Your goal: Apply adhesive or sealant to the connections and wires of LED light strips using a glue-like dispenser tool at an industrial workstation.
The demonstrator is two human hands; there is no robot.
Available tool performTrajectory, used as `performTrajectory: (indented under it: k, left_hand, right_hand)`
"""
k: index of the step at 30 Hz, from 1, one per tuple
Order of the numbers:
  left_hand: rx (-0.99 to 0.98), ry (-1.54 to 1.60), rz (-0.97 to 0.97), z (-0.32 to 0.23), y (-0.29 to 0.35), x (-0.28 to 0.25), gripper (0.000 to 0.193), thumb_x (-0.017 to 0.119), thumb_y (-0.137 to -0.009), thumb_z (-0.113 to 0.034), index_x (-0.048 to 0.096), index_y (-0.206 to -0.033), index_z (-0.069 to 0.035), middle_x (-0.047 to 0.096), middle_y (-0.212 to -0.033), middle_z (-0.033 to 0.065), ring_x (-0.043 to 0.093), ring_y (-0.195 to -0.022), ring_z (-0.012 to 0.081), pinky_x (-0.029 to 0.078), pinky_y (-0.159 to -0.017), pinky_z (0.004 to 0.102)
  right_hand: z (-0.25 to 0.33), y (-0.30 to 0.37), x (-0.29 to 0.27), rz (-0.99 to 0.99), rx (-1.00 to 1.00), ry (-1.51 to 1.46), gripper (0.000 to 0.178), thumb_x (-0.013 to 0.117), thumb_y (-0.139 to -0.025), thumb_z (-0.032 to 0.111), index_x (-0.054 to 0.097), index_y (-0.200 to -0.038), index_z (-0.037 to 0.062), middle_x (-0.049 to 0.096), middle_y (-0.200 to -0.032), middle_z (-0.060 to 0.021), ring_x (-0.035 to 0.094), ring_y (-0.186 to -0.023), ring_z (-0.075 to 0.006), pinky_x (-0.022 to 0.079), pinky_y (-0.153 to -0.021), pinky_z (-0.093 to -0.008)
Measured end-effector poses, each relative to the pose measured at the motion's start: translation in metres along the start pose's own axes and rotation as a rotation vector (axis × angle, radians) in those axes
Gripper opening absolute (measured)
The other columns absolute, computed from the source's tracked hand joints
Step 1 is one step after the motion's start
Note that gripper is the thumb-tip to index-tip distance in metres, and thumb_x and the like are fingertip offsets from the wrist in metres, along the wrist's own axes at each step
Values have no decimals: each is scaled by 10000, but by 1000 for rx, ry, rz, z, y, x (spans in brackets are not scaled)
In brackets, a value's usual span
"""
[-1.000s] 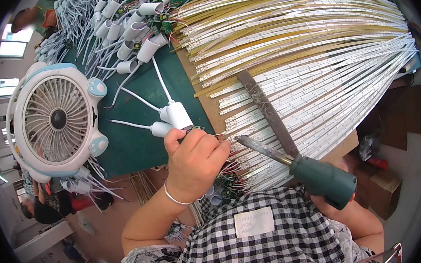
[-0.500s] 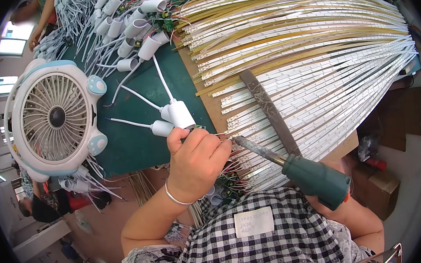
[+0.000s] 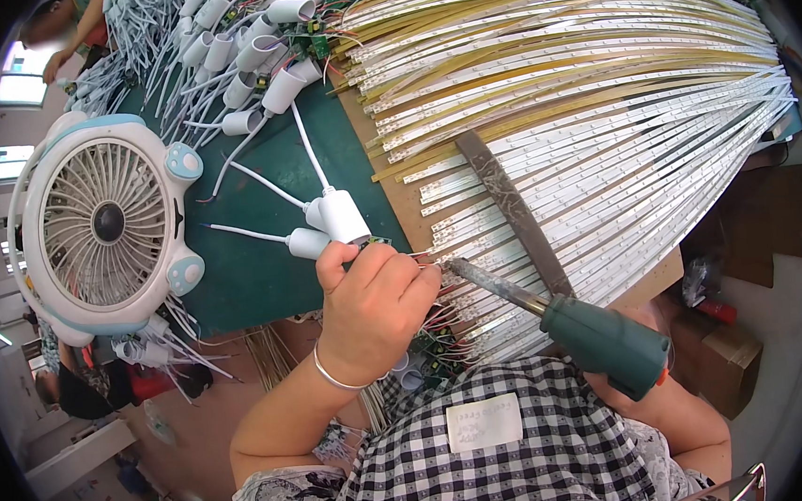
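Note:
My left hand [image 3: 377, 299] is closed in a pinch, its fingertips low over the ends of the LED strips [image 3: 546, 182]. A small green circuit board [image 3: 380, 242] with thin wires pokes out from under its fingers, beside a white plastic lamp cap [image 3: 347, 219] with a white cable. What the fingertips press on is partly hidden. My right hand [image 3: 649, 314] is wrapped round a soldering iron with a dark green handle [image 3: 606, 345], which covers most of the fingers. The iron's grey tip reaches the strip ends right beside my left fingertips.
A dark flat bar [image 3: 516, 218] lies across the strips. White caps with cables and boards [image 3: 258, 54] are heaped at the far left of the green table [image 3: 244, 291]. A white and blue fan [image 3: 107, 222] stands at left. Another person's arm [image 3: 83, 35] reaches in at upper left.
The soldering iron has shifted very slightly, its tip still by my left fingertips. My left hand stays in place. At upper left, the other person's hand has moved left and up.

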State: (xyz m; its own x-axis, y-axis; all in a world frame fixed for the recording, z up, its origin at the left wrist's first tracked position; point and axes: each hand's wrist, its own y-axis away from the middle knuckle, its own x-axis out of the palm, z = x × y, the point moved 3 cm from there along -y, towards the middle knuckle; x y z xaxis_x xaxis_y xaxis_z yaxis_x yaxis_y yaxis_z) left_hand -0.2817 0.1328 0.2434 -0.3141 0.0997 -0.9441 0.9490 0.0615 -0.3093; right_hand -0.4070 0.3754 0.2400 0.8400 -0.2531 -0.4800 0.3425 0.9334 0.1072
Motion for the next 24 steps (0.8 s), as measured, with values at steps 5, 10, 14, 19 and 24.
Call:
performTrajectory:
  k: [5,10,14,19,24]
  left_hand:
    - [-2,-3,3,0,1,1,190,691,-644,-90,681,-825,-146,542,-729,-66,533,-759,131,274,-837,385]
    - [0,-7,4,0,0,1,190,690,-645,-93,683,-827,-147,545,-729,-67,532,-758,131,272,-836,385]
    - [5,-6,10,0,-1,0,199,693,-641,-95,683,-833,-148,547,-729,-68,533,-759,131,273,-834,385]
    - [1,-9,19,-1,0,0,216,692,-633,-87,680,-842,-143,556,-738,-66,541,-770,132,277,-822,378]
    - [-2,-15,31,-2,-1,-1,219,688,-632,-81,678,-843,-139,561,-749,-64,547,-778,135,282,-807,365]
  right_hand:
    - [-2,0,0,14,-28,11,351,733,-698,95,646,-1031,27,630,-1021,-113,587,-936,-292,461,-836,-358]
    - [1,2,-2,-97,-49,61,333,715,-713,110,648,-1031,36,638,-1023,-114,592,-948,-305,455,-839,-359]
    - [-2,3,-7,-87,78,-144,307,678,-740,110,651,-1038,40,652,-1029,-116,614,-929,-315,455,-837,-372]
    - [4,1,-12,-148,160,-182,301,658,-764,101,652,-1058,40,664,-1023,-114,630,-911,-314,461,-830,-387]
    - [-1,4,-8,-142,197,-261,310,663,-765,94,653,-1069,36,666,-1033,-111,629,-932,-310,462,-836,-383]
